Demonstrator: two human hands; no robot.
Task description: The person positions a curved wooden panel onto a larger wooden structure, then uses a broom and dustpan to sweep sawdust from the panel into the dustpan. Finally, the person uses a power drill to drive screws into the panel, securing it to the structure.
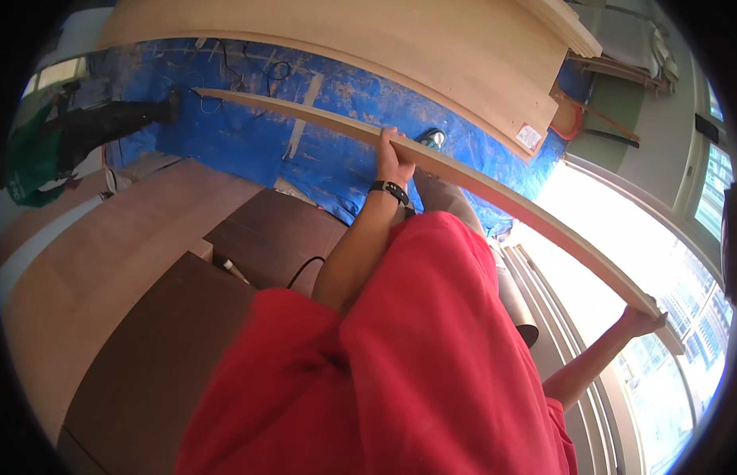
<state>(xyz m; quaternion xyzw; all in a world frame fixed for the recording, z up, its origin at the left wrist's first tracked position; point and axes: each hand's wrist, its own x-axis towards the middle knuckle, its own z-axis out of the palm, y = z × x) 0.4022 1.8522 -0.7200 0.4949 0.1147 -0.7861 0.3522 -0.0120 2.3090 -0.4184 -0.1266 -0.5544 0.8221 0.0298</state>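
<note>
A long narrow wooden board (511, 196) stretches slantwise across the view, from the upper left to the lower right. Near its middle, my left hand (394, 156) is closed around it, with a dark band on the wrist. Out at the right, my right hand (642, 321) grips the board close to its near end; some of those fingers are hidden behind the wood. The far end of the board reaches over a blue sheet on the floor, and I cannot tell whether it touches the sheet.
A large stack of pale wooden panels (337, 36) lies ahead. Blue sheeting (250, 146) with cables covers the floor. Brown boards (159, 364) are at the left, where another person (36, 154) in green stands. Long strips (554, 317) lie beside a bright window at the right.
</note>
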